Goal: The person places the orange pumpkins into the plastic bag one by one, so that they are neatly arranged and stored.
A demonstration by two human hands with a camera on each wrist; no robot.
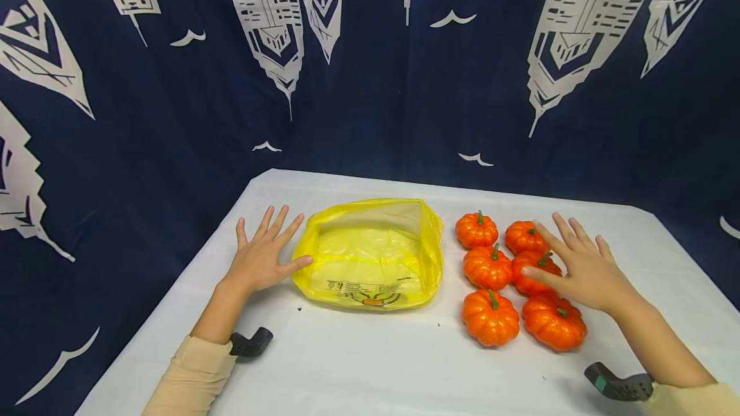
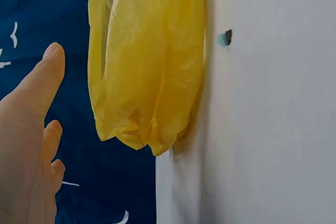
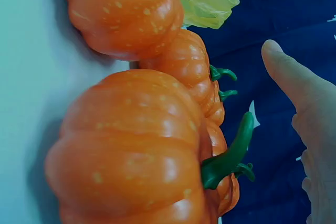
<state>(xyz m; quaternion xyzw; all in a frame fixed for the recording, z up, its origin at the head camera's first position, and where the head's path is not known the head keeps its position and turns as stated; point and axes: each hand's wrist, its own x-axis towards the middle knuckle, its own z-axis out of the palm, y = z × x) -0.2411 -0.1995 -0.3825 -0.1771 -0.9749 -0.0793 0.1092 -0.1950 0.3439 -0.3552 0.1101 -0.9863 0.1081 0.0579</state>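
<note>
A yellow plastic bag [image 1: 370, 255] sits on the table with its mouth spread wide. My left hand [image 1: 263, 255] is at its left side, fingers spread and holding nothing; in the left wrist view the thumb [image 2: 50, 72] stands apart from the bag [image 2: 147, 66]. Several small orange pumpkins with green stems stand in two columns right of the bag, among them a front-left pumpkin [image 1: 490, 318] and a front-right pumpkin [image 1: 555, 323]. Over the right column my right hand [image 1: 584, 268] spreads its fingers, empty. In the right wrist view a pumpkin [image 3: 131, 150] is close to this hand [image 3: 320, 114].
A white cloth covers the table [image 1: 358, 364]. Behind it hangs a dark blue curtain [image 1: 405, 101] with white building and bird prints. Black wrist devices show below both hands, the left device [image 1: 252, 343] and the right device [image 1: 618, 384].
</note>
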